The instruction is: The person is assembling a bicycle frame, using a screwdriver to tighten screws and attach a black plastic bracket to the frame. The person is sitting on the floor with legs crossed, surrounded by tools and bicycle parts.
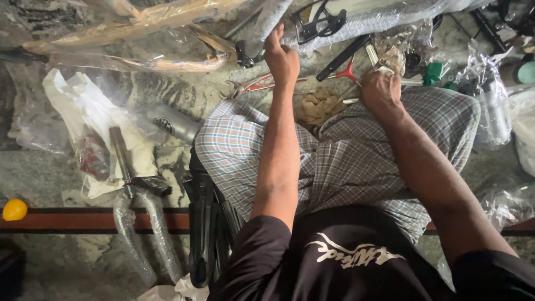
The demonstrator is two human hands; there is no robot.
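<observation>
I sit cross-legged on a stone floor in a plaid cloth. My left hand [281, 56] reaches forward and grips a plastic-wrapped bicycle frame tube [267, 22]. My right hand [380, 89] is closed over small metal tools [372, 56] near my right knee; what exactly it holds is hidden. Red-handled pliers [253, 85] lie just left of my left hand. A red-handled tool [346, 71] lies between the hands, beside a crumpled brown rag [317, 106].
A wrapped bicycle fork [134, 212] and white plastic sheet [83, 106] lie at left. A black part [206, 223] rests by my left thigh. A silver cylinder [173, 122], a yellow ball [14, 209], a green part [433, 72] and a wrapped bottle [493, 106] surround me.
</observation>
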